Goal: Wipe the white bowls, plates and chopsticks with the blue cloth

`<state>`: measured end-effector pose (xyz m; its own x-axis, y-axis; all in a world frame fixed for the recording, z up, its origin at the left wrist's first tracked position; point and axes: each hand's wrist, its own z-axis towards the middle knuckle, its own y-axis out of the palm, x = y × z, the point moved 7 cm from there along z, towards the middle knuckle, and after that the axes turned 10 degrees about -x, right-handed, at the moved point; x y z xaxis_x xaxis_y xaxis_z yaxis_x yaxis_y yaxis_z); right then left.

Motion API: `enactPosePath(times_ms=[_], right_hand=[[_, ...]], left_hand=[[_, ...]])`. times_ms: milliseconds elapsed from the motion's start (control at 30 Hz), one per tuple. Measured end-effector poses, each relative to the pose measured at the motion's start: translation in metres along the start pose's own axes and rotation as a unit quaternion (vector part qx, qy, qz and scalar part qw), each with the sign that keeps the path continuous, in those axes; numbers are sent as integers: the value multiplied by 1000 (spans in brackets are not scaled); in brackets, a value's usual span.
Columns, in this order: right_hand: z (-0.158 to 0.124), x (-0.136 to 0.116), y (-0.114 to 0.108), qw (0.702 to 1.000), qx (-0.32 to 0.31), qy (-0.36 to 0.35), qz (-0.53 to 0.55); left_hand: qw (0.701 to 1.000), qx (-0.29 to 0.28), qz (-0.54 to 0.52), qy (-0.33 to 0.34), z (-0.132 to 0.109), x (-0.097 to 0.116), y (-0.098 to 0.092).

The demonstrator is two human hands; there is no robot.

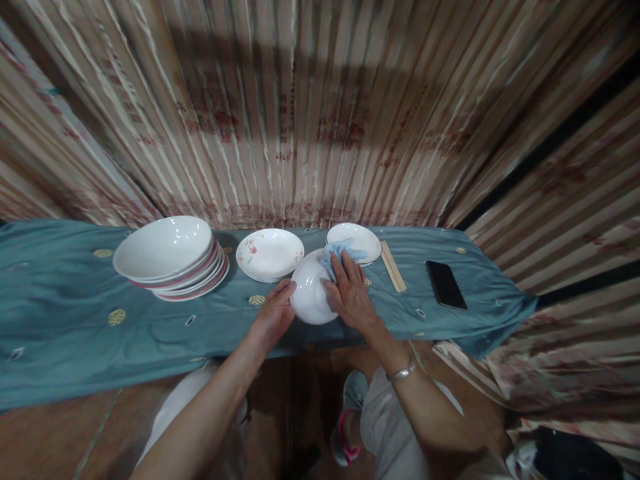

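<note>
A white bowl (311,293), its rounded underside showing, is held up over the front edge of the table. My left hand (274,312) grips its left rim, the thumb on the near surface. My right hand (349,292) presses a light blue cloth (345,251) against the bowl's upper right side. Behind the bowl, a plate with small flowers (270,253) tops a short stack to the left. A plain white plate (367,241) lies to the right, partly covered by the cloth.
A tall stack of bowls and plates, with a big white bowl (167,248) on top, stands at the left. Chopsticks (393,267) and a black phone (446,285) lie on the right of the teal tablecloth (210,333). A pleated curtain (320,120) hangs behind.
</note>
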<state>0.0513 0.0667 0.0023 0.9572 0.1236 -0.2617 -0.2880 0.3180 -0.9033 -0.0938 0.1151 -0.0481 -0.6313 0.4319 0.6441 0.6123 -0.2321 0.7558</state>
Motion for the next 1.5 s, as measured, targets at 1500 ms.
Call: enactPosePath(times_ms=[1500], right_hand=[[12,-35,-27,998,50,-42,-2]], left_hand=[[995,-82,54,16,-4,-1,22]])
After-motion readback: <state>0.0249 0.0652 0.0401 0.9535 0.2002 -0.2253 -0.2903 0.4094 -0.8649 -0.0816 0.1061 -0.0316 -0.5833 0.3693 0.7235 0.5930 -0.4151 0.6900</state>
